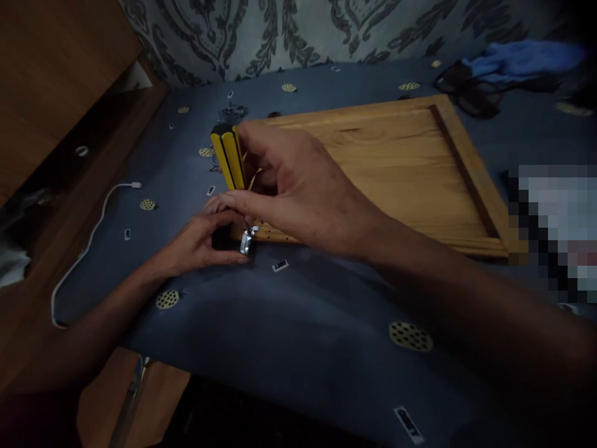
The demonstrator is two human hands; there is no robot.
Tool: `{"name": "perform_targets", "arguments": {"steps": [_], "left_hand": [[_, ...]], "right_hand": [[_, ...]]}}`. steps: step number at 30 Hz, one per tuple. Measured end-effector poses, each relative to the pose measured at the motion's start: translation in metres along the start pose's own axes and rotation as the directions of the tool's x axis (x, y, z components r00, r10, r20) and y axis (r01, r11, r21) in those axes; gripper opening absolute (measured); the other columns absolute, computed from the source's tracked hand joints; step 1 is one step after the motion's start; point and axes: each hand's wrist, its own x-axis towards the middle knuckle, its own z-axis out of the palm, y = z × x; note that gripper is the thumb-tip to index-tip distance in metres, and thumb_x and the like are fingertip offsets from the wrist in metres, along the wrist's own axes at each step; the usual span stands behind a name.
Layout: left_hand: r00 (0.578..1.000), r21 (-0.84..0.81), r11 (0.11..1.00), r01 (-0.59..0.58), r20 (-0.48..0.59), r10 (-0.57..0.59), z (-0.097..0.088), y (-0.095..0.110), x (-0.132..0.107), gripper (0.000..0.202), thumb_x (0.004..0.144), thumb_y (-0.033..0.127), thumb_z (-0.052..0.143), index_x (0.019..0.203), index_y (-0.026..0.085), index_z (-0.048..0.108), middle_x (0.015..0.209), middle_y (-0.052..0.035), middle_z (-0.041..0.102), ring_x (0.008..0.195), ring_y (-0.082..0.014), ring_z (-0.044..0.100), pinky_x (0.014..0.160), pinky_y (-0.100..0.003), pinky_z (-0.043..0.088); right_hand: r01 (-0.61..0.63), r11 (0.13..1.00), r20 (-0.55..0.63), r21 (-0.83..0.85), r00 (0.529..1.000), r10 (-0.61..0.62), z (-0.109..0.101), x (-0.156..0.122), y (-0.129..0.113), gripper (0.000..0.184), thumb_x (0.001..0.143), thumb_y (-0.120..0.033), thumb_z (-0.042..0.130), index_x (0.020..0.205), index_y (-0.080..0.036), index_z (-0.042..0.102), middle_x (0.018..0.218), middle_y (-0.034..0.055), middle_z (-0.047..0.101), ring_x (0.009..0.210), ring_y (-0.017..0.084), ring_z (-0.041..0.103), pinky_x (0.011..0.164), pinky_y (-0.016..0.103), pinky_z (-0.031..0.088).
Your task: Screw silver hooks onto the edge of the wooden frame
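Overall, a table [308, 348] under dark blue cloth with yellow pineapple prints fills most of the view. Far edge meets a wall [321, 31] papered in grey scrollwork; left edge meets a brown wooden cabinet [56, 74]; near edge runs slantwise below the hands. A broad strip of cloth lies between that edge and the wooden tray [465, 155], giving the forearms room; another strip runs along the tray's far side. Light dim.

Tray lies flat, raised rim upward, its near-left corner under the hands. Beyond its far-right corner: a blue cloth [527, 59] and, just beside it, sunglasses [478, 99]. White cable [82, 256] curves along the left side, well apart from the tray.

Right hand [298, 180] closed round a screwdriver [227, 158], yellow-and-black handle up, slightly tilted; tip hidden by fingers. Left hand [200, 236] in a narrow pinch, thumb and forefinger about a small shiny metal piece [245, 242] at the tray's near-left corner. Cannot tell whether screwdriver and metal touch.
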Motion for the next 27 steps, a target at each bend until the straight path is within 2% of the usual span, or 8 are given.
{"name": "perform_targets", "arguments": {"steps": [3,7,13,16,19,23,27], "left_hand": [[1.0,0.019,1.0,0.002,-0.007,-0.002,0.0,-0.001,0.0,0.056,0.082,0.069,0.074,0.11,0.021,0.073,0.12,-0.0081,0.071,0.118,-0.0304,0.062,0.11,-0.049,0.047],[0.999,0.028,0.999,-0.026,-0.022,0.026,0.001,-0.005,-0.002,0.059,0.082,0.073,0.071,0.11,0.02,0.073,0.115,-0.0073,0.071,0.111,-0.0278,0.064,0.109,-0.047,0.048],[0.999,0.022,1.0,-0.016,-0.031,0.017,0.004,-0.01,-0.005,0.058,0.082,0.071,0.073,0.112,0.022,0.074,0.108,-0.0071,0.071,0.105,-0.0269,0.064,0.094,-0.041,0.053],[0.999,0.002,1.0,-0.024,-0.034,0.024,0.004,-0.009,-0.004,0.058,0.082,0.069,0.074,0.116,0.022,0.073,0.11,-0.0068,0.072,0.107,-0.0273,0.064,0.098,-0.043,0.052],[1.0,0.009,1.0,0.003,-0.025,-0.003,0.004,-0.007,-0.003,0.057,0.081,0.069,0.075,0.114,0.023,0.073,0.115,-0.0069,0.07,0.112,-0.0283,0.063,0.104,-0.045,0.05],[1.0,0.035,0.999,0.008,-0.024,-0.008,0.003,-0.008,-0.003,0.055,0.079,0.066,0.078,0.113,0.023,0.074,0.112,-0.0072,0.069,0.11,-0.0292,0.062,0.103,-0.047,0.051],[0.999,0.002,1.0,-0.02,-0.025,0.02,0.003,-0.012,-0.004,0.056,0.079,0.064,0.079,0.118,0.023,0.073,0.121,-0.0088,0.07,0.119,-0.031,0.062,0.11,-0.049,0.049]], "right_hand": [[-0.065,0.998,0.057,0.018,0.996,0.064,-0.004,0.0,-0.003,0.016,0.091,-0.018,0.07,0.086,-0.023,0.056,0.092,0.0003,0.068,0.092,0.019,0.065,0.075,0.031,0.053],[-0.082,0.996,0.096,0.04,0.992,0.078,-0.006,0.0,-0.005,0.014,0.093,-0.02,0.068,0.083,-0.021,0.058,0.095,0.0021,0.07,0.097,0.02,0.066,0.077,0.031,0.055],[-0.088,0.994,0.026,0.064,0.996,0.086,0.002,-0.001,-0.003,0.016,0.09,-0.02,0.072,0.083,-0.023,0.059,0.088,0.0009,0.069,0.092,0.02,0.065,0.075,0.032,0.056],[-0.077,0.996,0.019,0.056,0.997,0.076,0.002,-0.001,-0.004,0.017,0.089,-0.017,0.073,0.084,-0.024,0.058,0.089,0.0001,0.069,0.092,0.02,0.066,0.074,0.032,0.057],[-0.053,0.998,0.078,0.043,0.996,0.05,-0.003,0.001,-0.005,0.017,0.088,-0.015,0.073,0.084,-0.024,0.059,0.092,-0.0014,0.07,0.093,0.018,0.067,0.075,0.029,0.056],[-0.025,0.999,0.143,0.021,0.989,0.021,-0.008,0.002,-0.005,0.017,0.091,-0.017,0.071,0.079,-0.022,0.06,0.091,-0.0015,0.07,0.095,0.018,0.067,0.078,0.029,0.054],[-0.029,0.999,0.103,0.029,0.994,0.026,-0.004,0.0,-0.004,0.015,0.093,-0.022,0.07,0.082,-0.023,0.061,0.086,-0.001,0.069,0.092,0.018,0.066,0.077,0.03,0.054]]}}
